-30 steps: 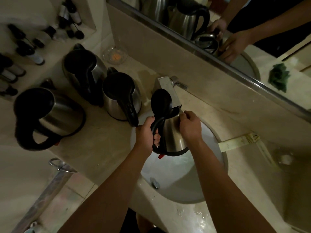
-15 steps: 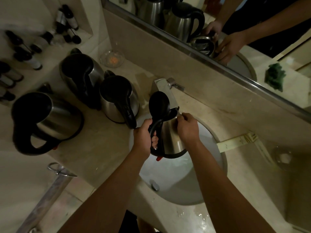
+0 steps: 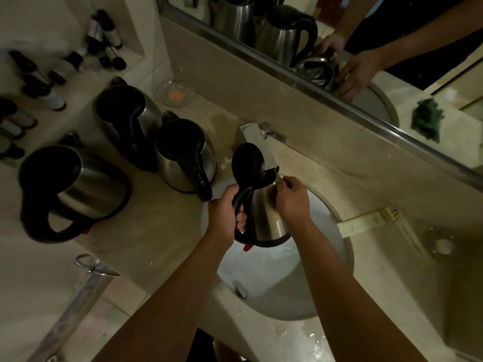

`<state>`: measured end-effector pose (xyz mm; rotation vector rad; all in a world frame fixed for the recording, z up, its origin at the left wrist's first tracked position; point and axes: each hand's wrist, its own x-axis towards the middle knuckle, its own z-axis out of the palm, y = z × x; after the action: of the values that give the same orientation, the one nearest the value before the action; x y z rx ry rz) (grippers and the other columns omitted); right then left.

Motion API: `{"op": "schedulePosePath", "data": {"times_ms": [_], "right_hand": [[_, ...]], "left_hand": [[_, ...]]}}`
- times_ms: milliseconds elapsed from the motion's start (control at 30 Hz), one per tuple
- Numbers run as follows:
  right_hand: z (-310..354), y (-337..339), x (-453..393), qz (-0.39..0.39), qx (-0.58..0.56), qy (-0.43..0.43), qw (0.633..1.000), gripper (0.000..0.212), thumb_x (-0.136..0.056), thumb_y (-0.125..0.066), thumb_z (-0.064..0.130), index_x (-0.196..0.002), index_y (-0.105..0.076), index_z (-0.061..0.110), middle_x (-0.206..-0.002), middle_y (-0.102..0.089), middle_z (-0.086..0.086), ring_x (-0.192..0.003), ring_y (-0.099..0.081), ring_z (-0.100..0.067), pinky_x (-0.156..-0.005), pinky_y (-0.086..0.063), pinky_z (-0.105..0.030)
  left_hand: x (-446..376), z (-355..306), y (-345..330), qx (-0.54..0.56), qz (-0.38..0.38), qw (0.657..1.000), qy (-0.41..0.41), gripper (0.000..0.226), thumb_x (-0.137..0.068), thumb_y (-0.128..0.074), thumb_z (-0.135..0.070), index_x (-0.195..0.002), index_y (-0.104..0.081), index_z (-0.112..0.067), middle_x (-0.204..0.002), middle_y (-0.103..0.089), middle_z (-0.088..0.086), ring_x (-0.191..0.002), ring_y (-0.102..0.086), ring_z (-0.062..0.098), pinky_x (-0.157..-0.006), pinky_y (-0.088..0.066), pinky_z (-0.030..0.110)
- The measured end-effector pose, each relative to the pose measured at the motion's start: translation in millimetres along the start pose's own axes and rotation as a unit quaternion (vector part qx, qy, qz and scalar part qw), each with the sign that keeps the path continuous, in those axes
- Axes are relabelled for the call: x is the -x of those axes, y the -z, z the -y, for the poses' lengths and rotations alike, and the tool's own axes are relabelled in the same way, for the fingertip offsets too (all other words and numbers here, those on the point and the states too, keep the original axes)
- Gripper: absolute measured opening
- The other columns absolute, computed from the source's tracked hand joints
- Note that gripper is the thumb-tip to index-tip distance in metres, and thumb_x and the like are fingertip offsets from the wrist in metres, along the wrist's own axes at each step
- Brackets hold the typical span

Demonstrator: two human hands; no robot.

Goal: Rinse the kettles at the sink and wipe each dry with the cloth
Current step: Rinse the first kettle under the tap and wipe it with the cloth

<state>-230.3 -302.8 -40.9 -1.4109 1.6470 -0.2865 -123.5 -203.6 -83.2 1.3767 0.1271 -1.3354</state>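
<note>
A steel kettle [image 3: 266, 218] with a black handle and its black lid flipped open hangs over the white sink [image 3: 282, 278], just below the chrome tap [image 3: 254, 138]. My left hand [image 3: 224, 212] grips its handle. My right hand [image 3: 292, 198] holds the kettle's upper body near the spout, fingers curled against the steel. Three more steel kettles stand on the counter to the left: one near the sink [image 3: 185, 158], one behind it [image 3: 125, 118] and a large one at far left [image 3: 70, 189]. A green cloth [image 3: 428, 118] shows only in the mirror.
Small dark bottles [image 3: 39, 84] fill wall shelves at upper left. A glass dish [image 3: 175, 92] sits by the back wall, another glass dish [image 3: 441, 246] lies on the counter at right. A chrome rail [image 3: 86, 286] hangs below the counter edge. The mirror [image 3: 339, 61] spans the back.
The view has shifted slightly. Both hands keep their hold on the kettle over the sink, and the kettle stays under the tap.
</note>
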Motion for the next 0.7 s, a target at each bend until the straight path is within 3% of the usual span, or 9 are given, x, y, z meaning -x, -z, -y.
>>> {"op": "schedulePosePath", "data": {"times_ms": [267,500,700], "right_hand": [[1.4,-1.9,1.9,0.004,-0.001,-0.002,1.0,0.043,-0.106,-0.045,0.025,-0.145,-0.053,0.012,-0.142,-0.06,-0.01,-0.129,-0.056,-0.031,-0.112,-0.044,-0.046],[-2.9,0.4,2.7,0.004,-0.001,0.0,1.0,0.041,-0.107,-0.044,0.024,-0.144,-0.053,0.011,-0.139,-0.061,-0.01,-0.124,-0.057,-0.028,-0.098,-0.042,-0.036],[-2.6,0.8,3.5,0.002,-0.001,0.008,1.0,0.042,-0.107,-0.043,0.024,-0.146,-0.052,0.011,-0.143,-0.058,-0.01,-0.129,-0.055,-0.03,-0.108,-0.043,-0.042]], "left_hand": [[2.0,-1.0,0.8,0.006,-0.008,1.0,0.011,0.046,-0.095,-0.064,-0.041,-0.058,-0.049,-0.018,-0.053,-0.041,0.003,-0.042,-0.033,0.017,-0.045,-0.029,0.025],[5.2,-1.9,0.8,-0.017,-0.003,1.0,0.009,0.045,-0.096,-0.062,-0.041,-0.059,-0.049,-0.018,-0.052,-0.04,0.003,-0.043,-0.033,0.018,-0.047,-0.029,0.026],[3.4,-3.4,1.1,-0.01,0.003,1.0,0.016,0.044,-0.094,-0.063,-0.043,-0.06,-0.049,-0.019,-0.054,-0.04,0.003,-0.043,-0.033,0.017,-0.045,-0.029,0.026]]}}
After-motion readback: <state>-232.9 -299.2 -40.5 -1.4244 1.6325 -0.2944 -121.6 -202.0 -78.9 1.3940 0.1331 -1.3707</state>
